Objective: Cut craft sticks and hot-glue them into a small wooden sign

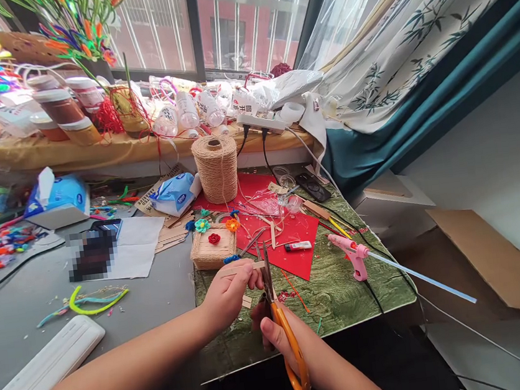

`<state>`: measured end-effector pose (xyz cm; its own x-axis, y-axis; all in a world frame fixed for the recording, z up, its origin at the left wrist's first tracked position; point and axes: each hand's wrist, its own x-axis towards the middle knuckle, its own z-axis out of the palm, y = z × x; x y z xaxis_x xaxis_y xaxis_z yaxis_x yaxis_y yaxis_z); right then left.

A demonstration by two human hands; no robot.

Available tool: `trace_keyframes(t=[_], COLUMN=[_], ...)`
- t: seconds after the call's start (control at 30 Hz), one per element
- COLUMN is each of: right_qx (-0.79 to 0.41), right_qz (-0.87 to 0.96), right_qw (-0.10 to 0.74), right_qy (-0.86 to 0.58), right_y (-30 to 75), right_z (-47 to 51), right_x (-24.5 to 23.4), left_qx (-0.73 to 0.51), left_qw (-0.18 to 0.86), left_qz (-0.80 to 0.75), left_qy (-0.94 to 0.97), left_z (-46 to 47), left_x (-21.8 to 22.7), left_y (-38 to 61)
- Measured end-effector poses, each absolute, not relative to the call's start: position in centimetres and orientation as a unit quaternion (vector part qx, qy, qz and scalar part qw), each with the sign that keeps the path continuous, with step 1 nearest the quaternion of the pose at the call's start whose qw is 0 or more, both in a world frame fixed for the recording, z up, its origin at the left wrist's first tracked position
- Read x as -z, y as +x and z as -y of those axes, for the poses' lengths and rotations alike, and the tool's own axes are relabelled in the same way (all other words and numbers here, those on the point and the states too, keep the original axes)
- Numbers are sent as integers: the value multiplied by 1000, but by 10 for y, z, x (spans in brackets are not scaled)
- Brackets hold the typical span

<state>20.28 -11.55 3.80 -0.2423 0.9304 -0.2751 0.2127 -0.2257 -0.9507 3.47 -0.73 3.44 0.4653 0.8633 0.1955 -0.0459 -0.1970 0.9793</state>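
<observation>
The left hand (228,291) pinched a wooden strip (257,265) between its fingers, tip toward three o'clock at the blades of the scissors (270,284); the right hand (309,346) had its fingers clamped on the orange handle (293,341). From the blades, a flowered box (202,251) sat at ten o'clock, a pink glue gun (357,260) at three
</observation>
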Motion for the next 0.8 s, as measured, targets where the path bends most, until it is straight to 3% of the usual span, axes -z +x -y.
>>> trace_keyframes(t=[0.2,0.4,0.8], right_qx=[-580,-518,-537], right_qz=[462,530,492], right_qw=[296,269,323], right_qy=[-602,-615,-605], right_y=[193,195,193], right_z=[107,101,107], right_x=[-34,-40,-24], left_qx=[-400,-392,-380], left_qw=[550,534,525], left_qz=[-326,-335,-346], left_qy=[657,670,679], left_z=[5,5,8], left_x=[-42,-45,-49], left_y=[35,35,36])
